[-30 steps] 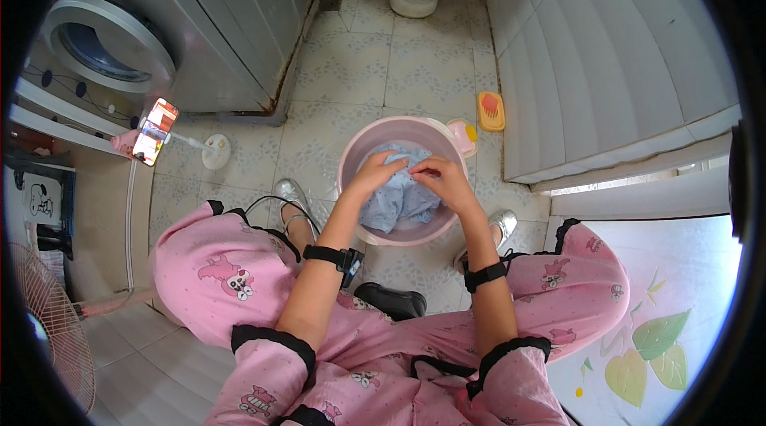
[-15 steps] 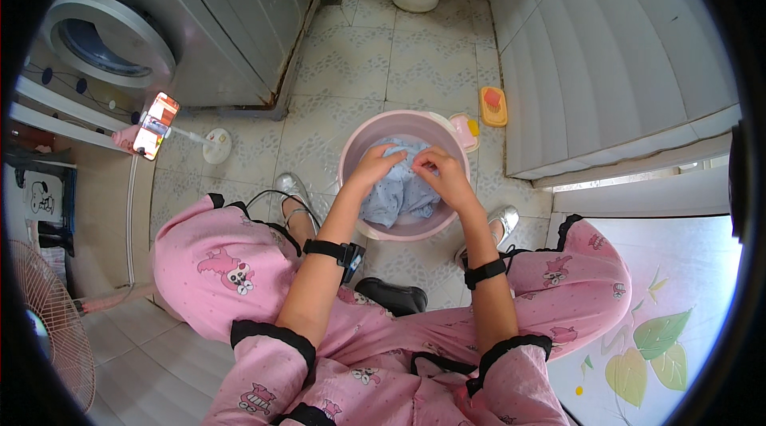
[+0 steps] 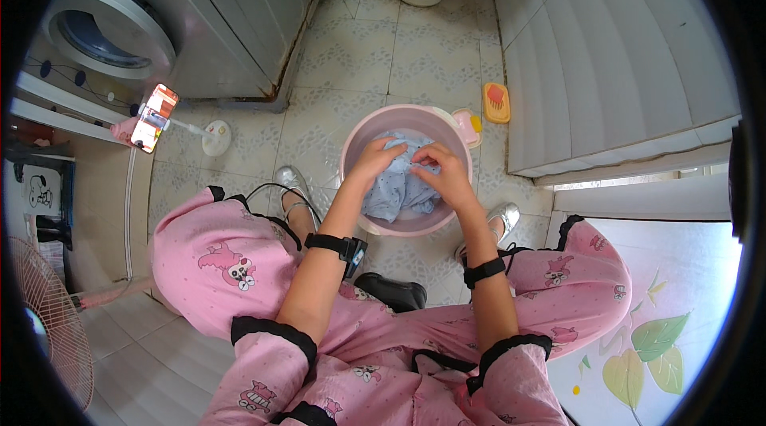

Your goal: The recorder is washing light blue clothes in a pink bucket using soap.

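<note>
Blue cloth [image 3: 391, 191] w/in pink basin [image 3: 378, 128]

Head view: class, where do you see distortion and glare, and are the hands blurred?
Head view: fisheye bending bows lines on the wall; head view: white panel brightest toward its right edge, phone screen glowing; head view: left hand and right hand fairly sharp.
</note>
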### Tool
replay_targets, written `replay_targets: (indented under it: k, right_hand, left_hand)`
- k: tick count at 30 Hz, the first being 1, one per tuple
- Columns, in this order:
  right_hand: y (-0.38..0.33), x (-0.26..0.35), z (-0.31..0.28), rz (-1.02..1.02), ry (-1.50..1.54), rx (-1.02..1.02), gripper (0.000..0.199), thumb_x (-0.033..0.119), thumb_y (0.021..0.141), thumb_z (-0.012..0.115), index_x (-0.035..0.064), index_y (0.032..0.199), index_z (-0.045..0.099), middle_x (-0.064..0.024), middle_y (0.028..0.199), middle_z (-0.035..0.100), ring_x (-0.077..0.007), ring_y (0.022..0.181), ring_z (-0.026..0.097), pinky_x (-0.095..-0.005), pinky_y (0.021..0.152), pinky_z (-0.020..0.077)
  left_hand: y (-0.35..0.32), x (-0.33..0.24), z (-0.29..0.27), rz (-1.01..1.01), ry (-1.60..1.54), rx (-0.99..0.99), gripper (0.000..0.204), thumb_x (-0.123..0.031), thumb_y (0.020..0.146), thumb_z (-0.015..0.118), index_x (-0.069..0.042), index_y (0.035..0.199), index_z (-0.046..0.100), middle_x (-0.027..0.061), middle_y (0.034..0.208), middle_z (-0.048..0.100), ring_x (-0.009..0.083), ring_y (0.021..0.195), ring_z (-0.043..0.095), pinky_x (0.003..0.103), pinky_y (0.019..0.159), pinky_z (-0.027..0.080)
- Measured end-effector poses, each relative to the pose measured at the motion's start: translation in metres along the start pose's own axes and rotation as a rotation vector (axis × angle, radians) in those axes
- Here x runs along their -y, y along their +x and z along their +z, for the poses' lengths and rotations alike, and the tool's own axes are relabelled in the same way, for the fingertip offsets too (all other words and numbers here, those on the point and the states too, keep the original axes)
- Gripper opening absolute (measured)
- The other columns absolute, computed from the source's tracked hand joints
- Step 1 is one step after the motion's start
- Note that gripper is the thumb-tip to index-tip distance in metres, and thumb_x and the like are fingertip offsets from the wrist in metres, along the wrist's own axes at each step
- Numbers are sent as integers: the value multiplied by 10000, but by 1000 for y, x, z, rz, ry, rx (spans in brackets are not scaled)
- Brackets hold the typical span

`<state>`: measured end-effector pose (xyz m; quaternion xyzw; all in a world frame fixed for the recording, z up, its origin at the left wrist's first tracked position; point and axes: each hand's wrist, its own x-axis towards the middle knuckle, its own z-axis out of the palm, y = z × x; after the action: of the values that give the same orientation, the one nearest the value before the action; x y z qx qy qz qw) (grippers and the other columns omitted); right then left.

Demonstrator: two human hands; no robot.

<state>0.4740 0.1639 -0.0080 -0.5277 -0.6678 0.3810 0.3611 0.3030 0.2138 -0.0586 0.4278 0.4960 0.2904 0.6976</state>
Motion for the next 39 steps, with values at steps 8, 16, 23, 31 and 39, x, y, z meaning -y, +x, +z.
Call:
replay_targets:
  k: [8,16,23,31,39]
  right_hand:
    - [0,-15,-4,34,138,-28,112,21,733,657,3,843,640,-68,839,612,-154,763,582,-250,688,460]
    - [-10,-64,-41,315,104,-291,144,135,785,661,-4,812,636,-9,649,589,-74,610,534,-208,580,429]
    - [-59,-142,-55,603,37,-497,209,205,810,641,-2,791,652,-28,690,633,-86,553,517,-220,529,419]
    - [-83,-180,-19,1092,196,-343,606,550,863,405,7,812,669,-72,804,625,-205,740,582,-335,561,474]
    - [-71,-162,-65,1024,147,-346,540,491,849,450,7,777,679,-72,839,630,-200,740,563,-323,577,469]
  left_hand:
    - [-2,-5,-1,-49,36,-3,286,-222,838,596,-8,1028,606,47,943,624,114,852,572,247,732,447]
    - [-2,-6,-2,-91,-49,-12,313,-223,841,596,11,1050,593,65,960,628,141,865,588,257,751,458]
    - [-8,-8,-5,-98,-55,-43,383,-249,820,609,20,1091,578,96,1023,613,168,932,569,283,801,441]
    - [-10,-9,-5,-132,-50,-68,365,-226,831,612,20,1097,567,85,1005,617,160,904,584,268,782,453]
    - [-5,5,0,-104,-74,-25,343,-220,831,613,13,1080,576,78,1000,620,151,889,589,264,771,459]
